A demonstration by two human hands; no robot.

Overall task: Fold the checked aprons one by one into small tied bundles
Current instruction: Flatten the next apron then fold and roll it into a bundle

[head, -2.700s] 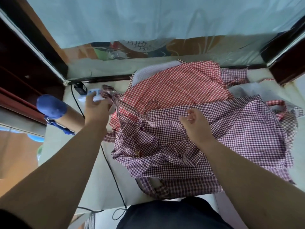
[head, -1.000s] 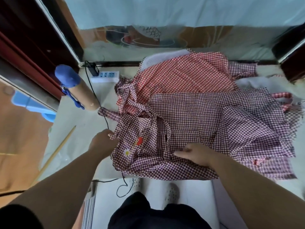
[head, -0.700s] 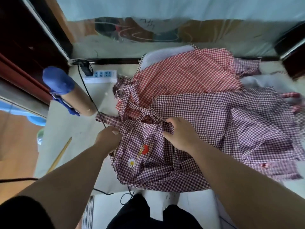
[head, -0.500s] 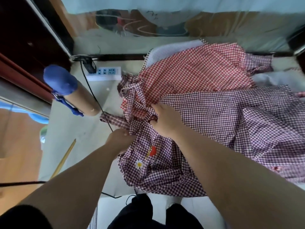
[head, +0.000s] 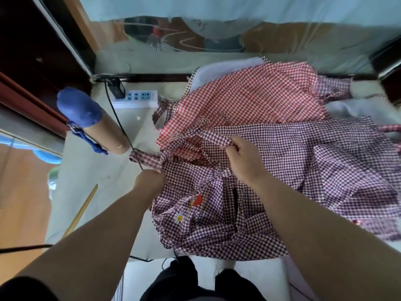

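While the right hand (head: pixel 245 161) pinches the apron's (head: pixel 217 227) top, the left hand (head: pixel 149 181), just beside it, seems to grip its left edge.

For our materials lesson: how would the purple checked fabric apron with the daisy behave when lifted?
Probably floppy: the purple checked fabric apron lies in soft crumpled folds. Likely light: the right hand holds its edge in a pinch.

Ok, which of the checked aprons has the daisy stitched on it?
The dark purple checked apron nearest the person, gripped by left hand and right hand; the red checked apron behind shows none.
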